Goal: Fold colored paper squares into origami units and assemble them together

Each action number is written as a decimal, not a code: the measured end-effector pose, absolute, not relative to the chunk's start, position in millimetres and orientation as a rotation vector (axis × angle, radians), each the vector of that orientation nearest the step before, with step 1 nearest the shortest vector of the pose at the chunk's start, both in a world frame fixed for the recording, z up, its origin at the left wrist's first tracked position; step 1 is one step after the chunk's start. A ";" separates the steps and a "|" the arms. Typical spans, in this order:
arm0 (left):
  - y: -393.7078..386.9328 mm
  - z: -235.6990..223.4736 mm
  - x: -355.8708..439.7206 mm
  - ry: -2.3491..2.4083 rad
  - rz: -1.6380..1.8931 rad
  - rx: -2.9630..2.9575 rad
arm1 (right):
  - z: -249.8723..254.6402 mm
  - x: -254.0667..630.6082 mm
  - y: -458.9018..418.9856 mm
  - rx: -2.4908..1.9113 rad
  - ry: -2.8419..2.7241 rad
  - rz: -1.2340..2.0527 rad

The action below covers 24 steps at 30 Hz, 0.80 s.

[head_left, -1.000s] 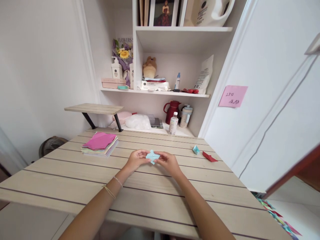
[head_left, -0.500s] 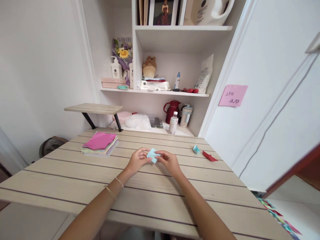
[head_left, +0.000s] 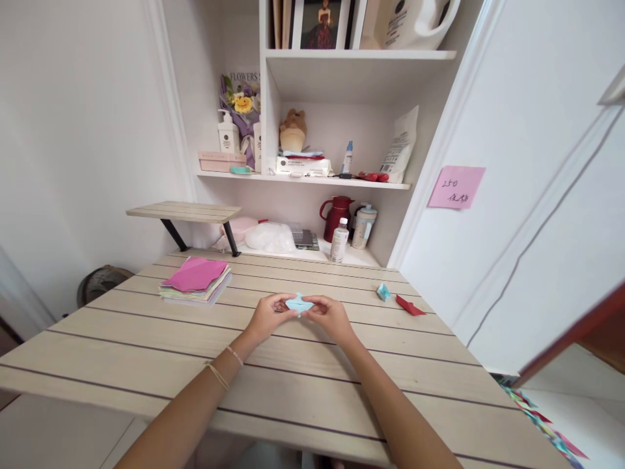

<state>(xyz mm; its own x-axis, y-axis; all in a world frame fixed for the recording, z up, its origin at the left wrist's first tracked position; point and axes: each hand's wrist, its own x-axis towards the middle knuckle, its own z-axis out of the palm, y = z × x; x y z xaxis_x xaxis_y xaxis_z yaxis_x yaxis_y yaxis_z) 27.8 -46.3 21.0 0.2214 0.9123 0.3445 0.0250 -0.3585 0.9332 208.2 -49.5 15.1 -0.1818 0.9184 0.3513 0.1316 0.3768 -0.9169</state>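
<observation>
Pinching a small light-blue folded paper piece [head_left: 299, 303] between both hands is what the person is doing right now, holding it just above the wooden table [head_left: 146, 339], so it's sitting right between the fingertips and not resting on the boards. Biggest risk, judging from how little paper is showing: the piece is tiny and both grips are on its outer ends, so pulling too hard could tear a crease or pop a fold open, and if one side slips it'll be dropping onto the table. The left hand [head_left: 267, 317] is curling in from the left with thumb and fingers closing on the paper's left end, wrist low, two thin bracelets [head_left: 222, 365] on the forearm. The right hand [head_left: 329, 316] is mirroring it, fingers bunched and clamping the right end, forearm angling in from the lower right. Off to the right of the right hand, well apart, a small teal folded piece [head_left: 383, 292] and a red folded piece [head_left: 409, 306] are lying on the table. Out past the left hand, a stack of coloured paper [head_left: 196, 281] with a pink sheet on top is sitting untouched.
</observation>
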 end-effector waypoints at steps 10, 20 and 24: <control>-46.6 24.4 26.6 0.915 1.365 1.730 | 14.2 204.8 -51.4 -0.981 -1.703 0.612; -44.2 17.6 28.7 0.827 1.119 1.555 | 23.6 206.5 -54.4 -0.989 -1.683 0.938; -43.7 15.2 29.1 0.798 1.133 1.509 | 21.5 208.5 -52.0 -0.948 -1.591 1.168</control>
